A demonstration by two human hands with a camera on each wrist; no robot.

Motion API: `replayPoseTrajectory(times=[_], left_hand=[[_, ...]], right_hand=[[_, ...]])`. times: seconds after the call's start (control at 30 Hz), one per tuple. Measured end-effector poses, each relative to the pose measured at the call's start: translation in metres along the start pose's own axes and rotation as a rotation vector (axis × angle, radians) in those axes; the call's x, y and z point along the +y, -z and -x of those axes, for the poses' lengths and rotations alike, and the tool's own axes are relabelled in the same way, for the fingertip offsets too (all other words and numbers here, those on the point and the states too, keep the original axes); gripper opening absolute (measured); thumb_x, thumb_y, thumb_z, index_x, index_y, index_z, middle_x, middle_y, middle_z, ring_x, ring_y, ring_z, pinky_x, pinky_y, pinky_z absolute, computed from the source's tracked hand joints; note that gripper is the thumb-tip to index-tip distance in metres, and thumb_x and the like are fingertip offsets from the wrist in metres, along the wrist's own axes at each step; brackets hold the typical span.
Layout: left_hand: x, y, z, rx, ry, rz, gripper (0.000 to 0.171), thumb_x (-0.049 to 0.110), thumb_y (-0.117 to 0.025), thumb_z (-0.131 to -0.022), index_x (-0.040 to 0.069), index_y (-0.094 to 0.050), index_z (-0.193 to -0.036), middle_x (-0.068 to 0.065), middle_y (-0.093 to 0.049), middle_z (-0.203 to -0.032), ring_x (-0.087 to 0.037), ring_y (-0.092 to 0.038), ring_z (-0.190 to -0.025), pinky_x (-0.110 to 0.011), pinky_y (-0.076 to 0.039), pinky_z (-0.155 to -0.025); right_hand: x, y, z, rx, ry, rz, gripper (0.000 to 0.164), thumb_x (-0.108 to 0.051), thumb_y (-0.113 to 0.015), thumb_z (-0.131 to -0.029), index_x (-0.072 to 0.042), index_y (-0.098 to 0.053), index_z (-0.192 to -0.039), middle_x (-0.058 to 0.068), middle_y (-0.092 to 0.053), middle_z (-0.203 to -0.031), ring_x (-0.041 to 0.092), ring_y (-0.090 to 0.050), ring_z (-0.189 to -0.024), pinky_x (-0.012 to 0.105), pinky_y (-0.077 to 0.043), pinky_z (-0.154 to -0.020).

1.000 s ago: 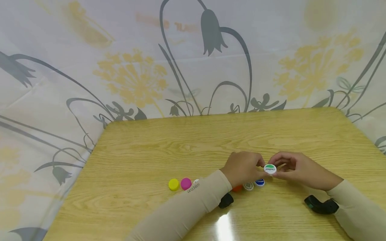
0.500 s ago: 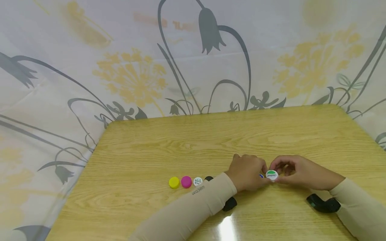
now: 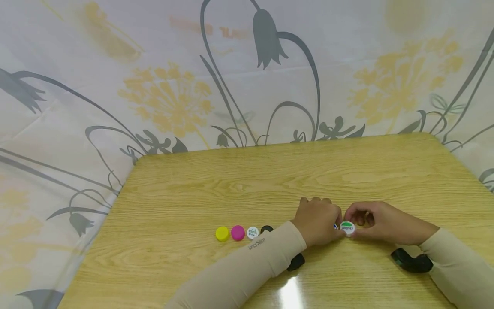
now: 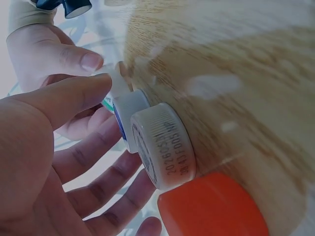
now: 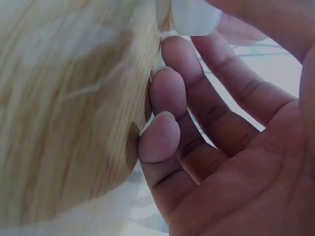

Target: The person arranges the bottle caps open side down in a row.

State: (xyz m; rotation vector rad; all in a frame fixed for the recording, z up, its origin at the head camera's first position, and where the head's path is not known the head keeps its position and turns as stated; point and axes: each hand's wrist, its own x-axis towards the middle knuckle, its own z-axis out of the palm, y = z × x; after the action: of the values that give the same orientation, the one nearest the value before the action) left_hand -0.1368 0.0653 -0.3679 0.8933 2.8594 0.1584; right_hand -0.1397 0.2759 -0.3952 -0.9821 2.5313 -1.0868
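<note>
A white bottle cap with a green mark (image 3: 347, 228) is at the right end of a row of caps on the table. My right hand (image 3: 390, 221) pinches it from the right between thumb and fingers. From the other side my left hand (image 3: 318, 221) holds it too, its thumb tip (image 4: 101, 84) against the cap. Under the left hand, the left wrist view shows a blue-topped white cap (image 4: 132, 105), a white cap with a printed date (image 4: 170, 147) and an orange cap (image 4: 211, 206). In the right wrist view, the pinched cap's white side (image 5: 196, 18) shows at the top edge.
Leftward the row goes on with a black cap (image 3: 266, 229), a white cap with writing (image 3: 252, 233), a magenta cap (image 3: 237, 233) and a yellow cap (image 3: 222, 234). A flower-patterned curtain (image 3: 231, 86) stands behind the wooden table (image 3: 239, 184). Black wrist devices sit below both wrists.
Both hands have lowered the green-marked cap toward me, down beside the blue-topped cap. The left forearm has shifted right, uncovering the white cap with writing and part of the black one.
</note>
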Motion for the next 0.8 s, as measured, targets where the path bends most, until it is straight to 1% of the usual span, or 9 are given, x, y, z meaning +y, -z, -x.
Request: replayPoseTrajectory(times=[0.33,0.5,0.63,0.7,0.73,0.8], left_hand=[[0.001,-0.001,0.002,0.008,-0.006,-0.071,0.022,0.055,-0.073,-0.086,0.035,-0.066,-0.082,0.016,-0.060,-0.086,-0.005,-0.056,-0.080,-0.031,-0.044,-0.076],[0.001,-0.003,0.001,0.028,-0.009,-0.078,0.022,0.054,-0.074,-0.086,0.034,-0.064,-0.080,0.016,-0.059,-0.084,-0.005,-0.055,-0.078,-0.030,-0.042,-0.072],[0.000,-0.001,0.002,0.026,-0.021,-0.060,0.023,0.055,-0.071,-0.087,0.034,-0.065,-0.079,0.017,-0.059,-0.083,-0.004,-0.054,-0.076,-0.029,-0.042,-0.071],[-0.003,0.001,0.005,0.039,-0.025,-0.050,0.022,0.057,-0.068,-0.089,0.035,-0.068,-0.086,0.017,-0.062,-0.088,-0.005,-0.057,-0.082,-0.031,-0.044,-0.076],[-0.005,0.004,0.007,0.054,-0.027,-0.049,0.023,0.058,-0.065,-0.090,0.035,-0.070,-0.090,0.017,-0.064,-0.093,-0.006,-0.059,-0.086,-0.032,-0.045,-0.079],[-0.011,0.009,0.014,0.103,-0.027,-0.040,0.026,0.057,-0.060,-0.093,0.035,-0.072,-0.101,0.016,-0.067,-0.105,-0.007,-0.062,-0.097,-0.035,-0.047,-0.086]], right_hand=[[-0.002,-0.006,-0.002,-0.016,-0.021,0.036,0.023,-0.022,-0.080,-0.086,-0.022,-0.062,-0.100,-0.009,-0.054,-0.085,0.001,-0.049,-0.077,0.020,-0.043,-0.064],[-0.004,-0.006,-0.003,-0.013,-0.042,0.050,0.025,-0.023,-0.081,-0.085,-0.021,-0.061,-0.100,-0.008,-0.054,-0.085,0.001,-0.048,-0.077,0.020,-0.043,-0.065],[-0.005,-0.003,-0.002,-0.035,-0.035,0.034,0.025,-0.025,-0.080,-0.086,-0.020,-0.062,-0.103,-0.008,-0.054,-0.087,0.002,-0.049,-0.078,0.020,-0.043,-0.064],[-0.006,-0.001,0.000,-0.036,-0.029,0.017,0.027,-0.024,-0.078,-0.088,-0.018,-0.062,-0.110,-0.007,-0.056,-0.090,0.003,-0.051,-0.079,0.021,-0.045,-0.064],[-0.007,0.000,0.001,-0.023,-0.027,0.013,0.029,-0.022,-0.077,-0.089,-0.017,-0.062,-0.114,-0.006,-0.058,-0.092,0.004,-0.052,-0.081,0.021,-0.046,-0.065],[-0.012,0.003,0.003,0.033,-0.041,0.014,0.032,-0.018,-0.073,-0.093,-0.014,-0.061,-0.122,-0.004,-0.061,-0.099,0.003,-0.055,-0.085,0.021,-0.048,-0.068]])
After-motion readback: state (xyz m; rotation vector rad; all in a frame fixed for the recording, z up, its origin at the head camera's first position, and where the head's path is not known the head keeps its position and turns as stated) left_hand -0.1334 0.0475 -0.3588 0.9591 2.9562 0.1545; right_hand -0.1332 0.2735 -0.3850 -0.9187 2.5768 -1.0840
